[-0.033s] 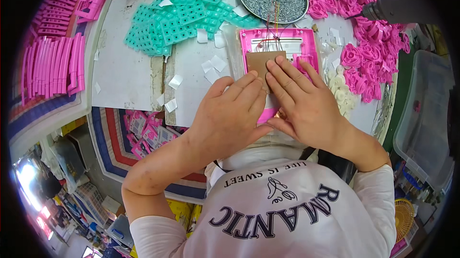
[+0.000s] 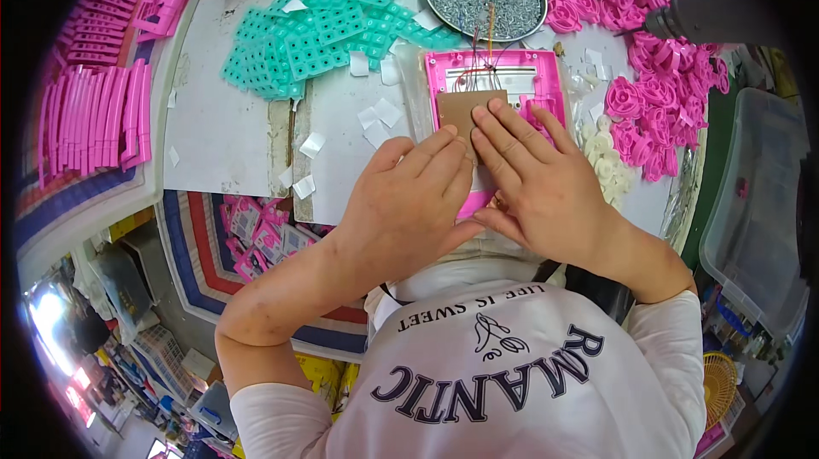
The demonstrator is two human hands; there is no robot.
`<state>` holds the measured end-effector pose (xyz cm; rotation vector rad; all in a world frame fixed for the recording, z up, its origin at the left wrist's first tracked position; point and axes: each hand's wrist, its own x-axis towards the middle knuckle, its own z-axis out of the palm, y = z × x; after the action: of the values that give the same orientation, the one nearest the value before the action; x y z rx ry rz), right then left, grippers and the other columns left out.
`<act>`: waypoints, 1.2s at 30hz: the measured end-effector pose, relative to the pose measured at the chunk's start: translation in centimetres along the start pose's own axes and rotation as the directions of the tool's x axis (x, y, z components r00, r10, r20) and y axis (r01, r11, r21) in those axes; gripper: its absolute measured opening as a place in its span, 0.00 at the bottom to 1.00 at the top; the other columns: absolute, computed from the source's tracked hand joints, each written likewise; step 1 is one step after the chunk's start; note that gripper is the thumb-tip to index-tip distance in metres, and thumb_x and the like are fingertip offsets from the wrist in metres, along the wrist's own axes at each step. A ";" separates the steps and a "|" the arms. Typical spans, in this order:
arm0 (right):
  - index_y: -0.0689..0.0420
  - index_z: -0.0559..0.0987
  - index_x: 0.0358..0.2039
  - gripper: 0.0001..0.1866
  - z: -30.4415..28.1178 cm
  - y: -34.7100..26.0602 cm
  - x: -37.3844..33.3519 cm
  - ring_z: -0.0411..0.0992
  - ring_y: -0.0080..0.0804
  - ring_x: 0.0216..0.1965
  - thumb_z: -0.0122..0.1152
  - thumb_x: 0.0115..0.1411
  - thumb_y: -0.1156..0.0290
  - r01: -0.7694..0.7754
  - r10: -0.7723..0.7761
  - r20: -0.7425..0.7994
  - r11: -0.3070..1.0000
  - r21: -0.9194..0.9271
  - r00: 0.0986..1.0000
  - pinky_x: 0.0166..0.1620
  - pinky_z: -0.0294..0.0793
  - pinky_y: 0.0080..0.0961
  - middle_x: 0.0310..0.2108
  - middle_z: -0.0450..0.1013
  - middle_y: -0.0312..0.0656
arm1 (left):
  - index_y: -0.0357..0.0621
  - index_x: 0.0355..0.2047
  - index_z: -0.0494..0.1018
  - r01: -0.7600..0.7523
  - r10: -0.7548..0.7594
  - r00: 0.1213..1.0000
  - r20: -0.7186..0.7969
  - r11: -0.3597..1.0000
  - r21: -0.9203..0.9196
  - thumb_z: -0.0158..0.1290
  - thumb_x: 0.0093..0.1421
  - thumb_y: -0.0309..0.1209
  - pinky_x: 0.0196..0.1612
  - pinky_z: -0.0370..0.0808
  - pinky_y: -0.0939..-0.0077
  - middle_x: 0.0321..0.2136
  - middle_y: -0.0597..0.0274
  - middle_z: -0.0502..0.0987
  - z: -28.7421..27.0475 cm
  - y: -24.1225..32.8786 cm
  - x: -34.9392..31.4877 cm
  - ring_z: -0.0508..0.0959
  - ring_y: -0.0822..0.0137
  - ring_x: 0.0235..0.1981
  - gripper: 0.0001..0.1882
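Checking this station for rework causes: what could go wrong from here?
1. Pinch: thin wires emerge by the far edge of the brown board; pressure from the left hand or right hand could trap one against the pink housing.
2. Snag: in this view the wires cross the near rim of the round dish; contact isn't clear, but a catch might strain them.

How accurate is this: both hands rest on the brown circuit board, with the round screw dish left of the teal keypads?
Wrong side: the head view shows the round screw dish right of the teal keypads. The left hand and right hand do rest on the brown circuit board.
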<state>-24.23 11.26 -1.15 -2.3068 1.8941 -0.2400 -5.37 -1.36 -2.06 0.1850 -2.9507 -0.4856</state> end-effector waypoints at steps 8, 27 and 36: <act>0.73 0.76 0.55 0.37 -1.1 0.0 1.0 0.64 0.54 0.66 0.65 0.57 0.51 0.009 -0.002 0.097 0.998 -0.067 0.995 0.67 0.61 0.50 0.63 0.68 0.61 | 0.43 0.41 0.82 0.095 0.087 0.951 0.296 0.831 -0.548 0.62 0.57 0.32 0.40 0.76 0.65 0.43 0.56 0.82 -5.2 -7.4 6.0 0.83 0.57 0.40 0.12; 0.73 0.74 0.56 0.37 0.0 -0.2 0.2 0.63 0.53 0.66 0.68 0.56 0.54 0.000 0.001 0.015 0.999 -0.032 1.000 0.62 0.65 0.43 0.64 0.66 0.59 | 0.47 0.34 0.82 0.074 -0.048 0.995 -0.086 0.942 0.327 0.53 0.62 0.40 0.45 0.74 0.50 0.30 0.54 0.83 0.4 -15.7 20.3 0.83 0.52 0.37 0.13; 0.73 0.74 0.57 0.36 0.3 -0.4 0.3 0.63 0.53 0.66 0.65 0.58 0.54 -0.005 0.005 -0.001 1.000 -0.011 1.000 0.63 0.64 0.47 0.64 0.67 0.60 | 0.43 0.35 0.79 0.036 -0.018 0.946 -0.324 0.998 0.050 0.56 0.63 0.35 0.36 0.75 0.57 0.29 0.53 0.81 0.9 -14.9 18.0 0.82 0.50 0.33 0.09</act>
<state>-23.72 11.03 -1.32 -2.3095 1.9060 -0.2303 -21.76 -17.72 -5.60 0.2825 -2.6428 -0.3390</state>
